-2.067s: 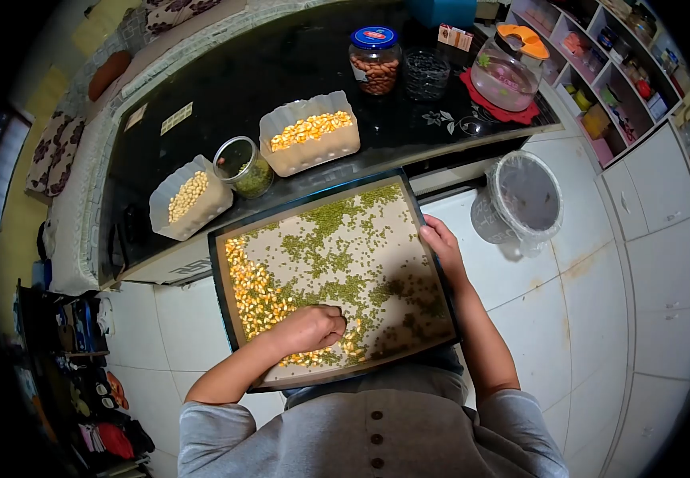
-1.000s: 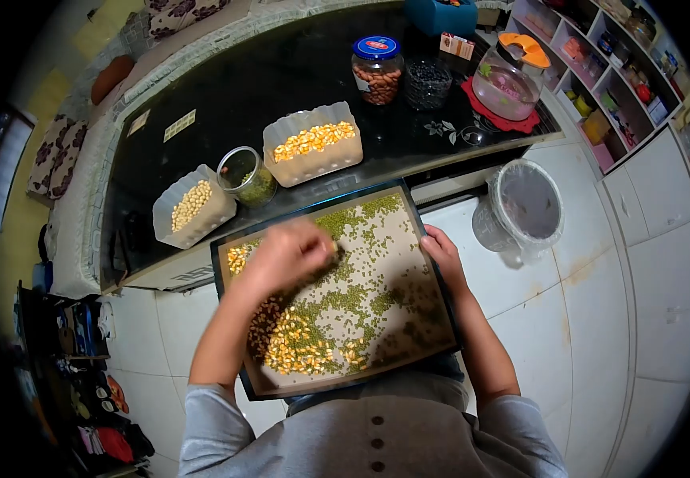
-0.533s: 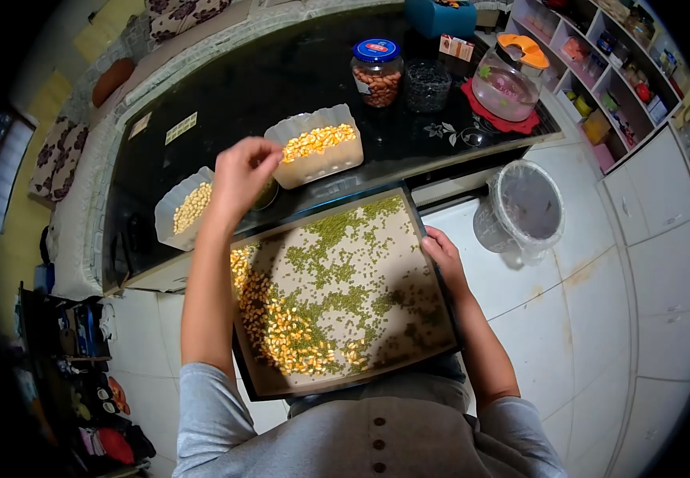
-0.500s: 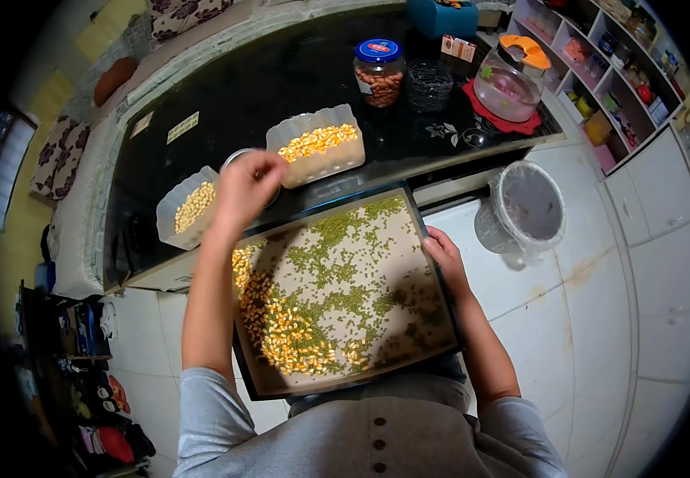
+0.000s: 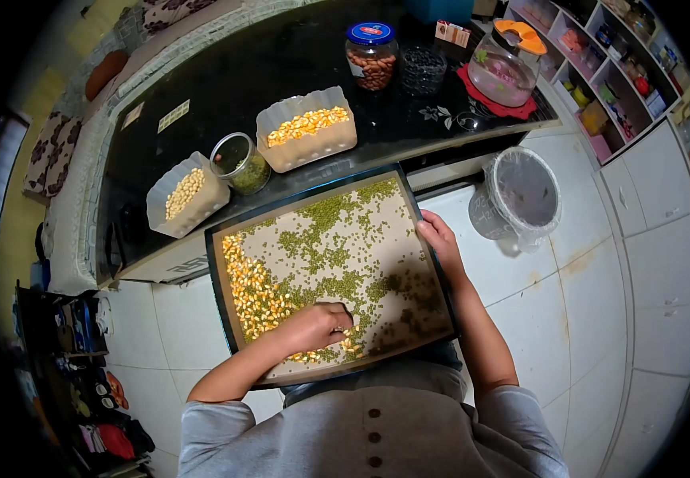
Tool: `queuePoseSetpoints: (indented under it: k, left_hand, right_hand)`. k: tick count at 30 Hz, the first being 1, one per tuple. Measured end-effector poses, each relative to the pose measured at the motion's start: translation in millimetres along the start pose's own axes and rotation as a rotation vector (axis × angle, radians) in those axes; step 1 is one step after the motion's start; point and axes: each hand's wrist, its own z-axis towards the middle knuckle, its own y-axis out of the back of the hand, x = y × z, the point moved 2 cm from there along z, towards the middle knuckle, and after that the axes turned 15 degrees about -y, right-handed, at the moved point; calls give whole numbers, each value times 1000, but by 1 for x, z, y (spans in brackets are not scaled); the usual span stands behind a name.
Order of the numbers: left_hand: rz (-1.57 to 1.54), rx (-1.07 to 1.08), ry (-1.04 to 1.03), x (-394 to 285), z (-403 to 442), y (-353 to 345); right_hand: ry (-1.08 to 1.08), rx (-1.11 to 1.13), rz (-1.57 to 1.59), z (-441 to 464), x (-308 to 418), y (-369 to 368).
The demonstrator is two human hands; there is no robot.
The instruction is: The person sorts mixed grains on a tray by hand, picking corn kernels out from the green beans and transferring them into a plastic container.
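A dark-rimmed tray (image 5: 428, 275) rests across my lap, its front edge against the table. Green mung beans (image 5: 325, 253) are scattered over its bottom, and yellow corn kernels (image 5: 247, 283) lie thick along its left side. My left hand (image 5: 317, 326) is low over the tray near the corn, fingers curled together and pointing down; whatever is in them is hidden. With my right hand (image 5: 440, 239) I grip the tray's right rim. Beyond the tray stand a glass jar of mung beans (image 5: 251, 175), a plastic container of corn (image 5: 307, 147) and a container of pale beans (image 5: 189, 207).
On the black table (image 5: 201, 88) are a blue-lidded jar of brown nuts or beans (image 5: 372, 64), a dark round container (image 5: 422, 72) and a pitcher (image 5: 504, 76) on a red mat. A lined waste bin (image 5: 516, 199) stands on the floor at right, near shelves (image 5: 623, 80).
My left hand has come down from above the glass jar into the tray, uncovering the jar. My right hand keeps its hold on the rim. The view has shifted slightly.
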Motion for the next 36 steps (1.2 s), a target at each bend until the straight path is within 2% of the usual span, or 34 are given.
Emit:
queuePoseSetpoints:
  k: [7, 9, 13, 16, 21, 25, 28, 34, 36]
  left_hand:
    - [48, -1, -27, 3, -3, -4]
    - [5, -78, 11, 1, -3, 5]
    - [-38, -93, -5, -6, 7, 6]
    - [50, -81, -65, -1, 13, -3]
    - [104, 134, 3, -1, 18, -9]
    - [97, 139, 14, 2, 18, -9]
    - [22, 51, -55, 8, 14, -6]
    - [-122, -25, 138, -3, 30, 68]
    - [21, -151, 90, -6, 39, 112]
  right_hand:
    - [3, -12, -8, -2, 1, -1]
    - [-3, -22, -10, -3, 1, -2]
    - [-18, -18, 10, -2, 0, -2]
    - [-14, -20, 0, -2, 1, -1]
    - [-17, -25, -8, -4, 2, -2]
    - [-14, -24, -5, -2, 1, -1]
    - [-14, -18, -3, -3, 2, -2]
    - [1, 0, -7, 1, -1, 0]
    - [5, 5, -2, 1, -1, 0]
